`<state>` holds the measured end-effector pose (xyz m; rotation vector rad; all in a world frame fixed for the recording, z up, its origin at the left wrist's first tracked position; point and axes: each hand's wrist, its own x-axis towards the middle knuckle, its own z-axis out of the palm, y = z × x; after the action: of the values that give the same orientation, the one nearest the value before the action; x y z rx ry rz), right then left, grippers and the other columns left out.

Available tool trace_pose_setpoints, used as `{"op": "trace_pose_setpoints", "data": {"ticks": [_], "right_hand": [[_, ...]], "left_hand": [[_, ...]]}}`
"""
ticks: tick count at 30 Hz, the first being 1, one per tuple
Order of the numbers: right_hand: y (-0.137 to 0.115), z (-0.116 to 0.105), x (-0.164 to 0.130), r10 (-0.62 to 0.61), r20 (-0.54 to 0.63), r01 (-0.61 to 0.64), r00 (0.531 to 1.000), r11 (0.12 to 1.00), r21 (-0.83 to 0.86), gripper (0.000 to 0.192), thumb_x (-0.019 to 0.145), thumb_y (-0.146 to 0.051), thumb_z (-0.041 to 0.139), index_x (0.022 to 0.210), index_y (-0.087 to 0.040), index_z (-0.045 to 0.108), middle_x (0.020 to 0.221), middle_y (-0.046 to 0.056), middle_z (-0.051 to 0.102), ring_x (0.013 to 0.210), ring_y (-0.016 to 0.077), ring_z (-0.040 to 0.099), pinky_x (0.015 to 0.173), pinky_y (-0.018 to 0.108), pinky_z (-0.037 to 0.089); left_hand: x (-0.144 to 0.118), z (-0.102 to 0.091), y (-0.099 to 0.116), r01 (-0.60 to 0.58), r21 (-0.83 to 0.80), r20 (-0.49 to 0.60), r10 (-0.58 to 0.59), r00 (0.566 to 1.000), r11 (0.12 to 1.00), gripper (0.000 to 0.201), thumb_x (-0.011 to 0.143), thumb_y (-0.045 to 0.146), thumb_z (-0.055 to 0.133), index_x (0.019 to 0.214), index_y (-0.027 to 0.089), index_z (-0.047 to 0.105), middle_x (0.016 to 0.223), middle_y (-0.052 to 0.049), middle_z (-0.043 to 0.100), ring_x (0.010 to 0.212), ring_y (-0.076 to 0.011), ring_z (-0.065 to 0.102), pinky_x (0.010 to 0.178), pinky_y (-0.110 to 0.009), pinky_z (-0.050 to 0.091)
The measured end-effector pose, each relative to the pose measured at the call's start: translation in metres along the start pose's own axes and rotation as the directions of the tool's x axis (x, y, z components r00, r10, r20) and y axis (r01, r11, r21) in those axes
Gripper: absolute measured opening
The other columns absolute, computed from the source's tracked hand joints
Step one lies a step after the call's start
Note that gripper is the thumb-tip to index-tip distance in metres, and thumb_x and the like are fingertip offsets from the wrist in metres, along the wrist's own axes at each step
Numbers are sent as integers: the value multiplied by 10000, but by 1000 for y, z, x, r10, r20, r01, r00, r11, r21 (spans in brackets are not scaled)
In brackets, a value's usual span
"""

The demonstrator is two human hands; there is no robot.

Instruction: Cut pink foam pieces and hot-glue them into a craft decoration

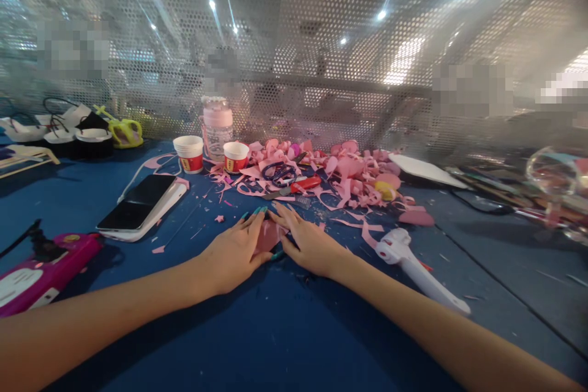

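Observation:
Between my two hands is a small pink piece (267, 237) of paper or thin foam, low over the blue tabletop and partly covered by fingers. My left hand (232, 252) grips its left side, thumb at the near edge and fingers at the far edge. On the other side my right hand (310, 239) holds it, with fingers bent over its far right edge. Just beyond the hands lie a red-handled knife (303, 185) and dark blue-handled scissors (279, 174), among a heap of pink scraps (351, 166).
Left are a black phone (138, 201) and a magenta power strip (50, 272). Paper cups (188, 154) and a pink-lidded bottle (217, 125) stand behind. Right lies a white long-handled plastic tool (422, 272). A perforated metal panel (294, 37) rises at the back.

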<state>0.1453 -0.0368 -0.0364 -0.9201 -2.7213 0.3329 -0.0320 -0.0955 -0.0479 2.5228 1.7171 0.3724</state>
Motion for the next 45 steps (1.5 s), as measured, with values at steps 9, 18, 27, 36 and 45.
{"op": "trace_pose_setpoints", "data": {"ticks": [9,18,27,36,45], "right_hand": [[-4,-1,-1,-54,29,55,998,998,-43,594,811,-131,316,1368,-61,122,1375,144,332,1257,253,316,994,464,329],[-6,2,3,-95,112,118,989,968,-222,627,787,-97,311,1376,-47,103,1422,172,192,1293,298,210,1018,569,199],[-12,-4,-1,-64,26,65,998,997,-41,758,736,-147,404,1385,-123,12,1337,128,401,1262,303,288,999,601,201],[-12,2,-2,-69,43,75,997,983,-168,631,800,-184,323,1360,-7,93,1369,215,311,1293,260,233,1033,553,158],[-15,6,-1,-34,58,44,998,983,-177,596,800,-177,297,1347,11,151,1391,225,255,1311,270,169,1035,565,137]], "left_hand": [[-4,2,-2,-4,-10,10,5,1000,1000,707,833,462,352,1359,45,129,1371,-194,315,1251,-291,319,975,-419,337],[-4,-1,3,-11,-23,37,12,999,1000,781,822,553,305,1350,10,115,1382,-230,265,1283,-294,245,1010,-422,275],[-5,7,-3,-27,-48,-55,25,998,998,549,893,314,197,1346,34,65,1365,-229,300,1262,-269,300,969,-427,328],[-3,5,-1,-88,33,-47,89,995,996,552,891,270,219,1342,8,40,1309,-220,399,1215,-240,388,986,-394,299],[0,3,-2,-77,38,-31,78,996,996,554,871,289,263,1340,27,126,1373,-200,307,1272,-244,289,1017,-423,268]]}}
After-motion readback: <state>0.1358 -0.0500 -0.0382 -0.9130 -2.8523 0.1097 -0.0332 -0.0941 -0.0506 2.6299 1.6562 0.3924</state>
